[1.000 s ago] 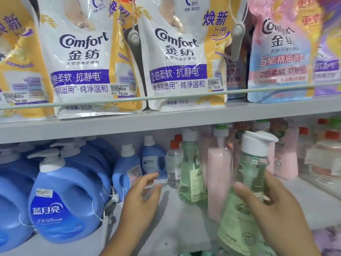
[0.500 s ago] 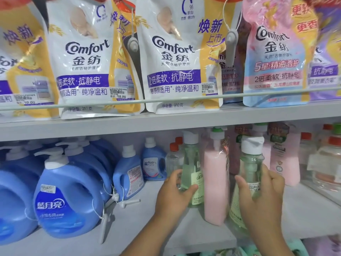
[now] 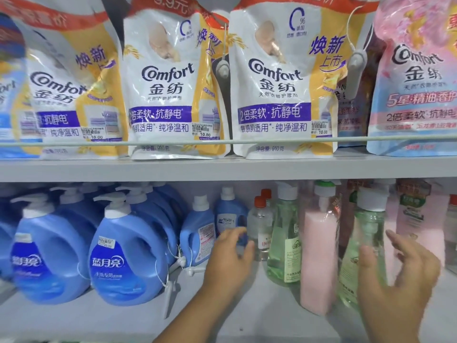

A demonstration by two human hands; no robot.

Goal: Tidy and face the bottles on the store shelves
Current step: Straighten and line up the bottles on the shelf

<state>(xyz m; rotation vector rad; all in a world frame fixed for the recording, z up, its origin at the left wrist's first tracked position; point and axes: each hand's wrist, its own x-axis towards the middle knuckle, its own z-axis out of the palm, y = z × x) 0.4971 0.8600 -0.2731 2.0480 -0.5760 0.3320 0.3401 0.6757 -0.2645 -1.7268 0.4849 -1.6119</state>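
On the lower shelf (image 3: pixel 103 320) a green pump bottle (image 3: pixel 367 226) stands upright to the right of a pink pump bottle (image 3: pixel 319 256). My right hand (image 3: pixel 400 276) hovers just in front of this green bottle with fingers spread, thumb before its lower body, gripping nothing. A second green bottle (image 3: pixel 284 233) stands left of the pink one, with a small clear red-capped bottle (image 3: pixel 259 226) beside it. My left hand (image 3: pixel 230 256) is in front of the clear bottle, fingers loosely curled and empty.
Big blue detergent jugs (image 3: pixel 128 256) fill the shelf's left side, with smaller blue bottles (image 3: pixel 197 233) behind them. More pink bottles (image 3: pixel 418 219) stand at the right. Comfort refill pouches (image 3: pixel 168 90) sit on the upper shelf (image 3: pixel 222 169) behind a rail.
My right hand set the green bottle on the shelf beside the pink one and let go. My left hand released the other green bottle and drew back to the left.
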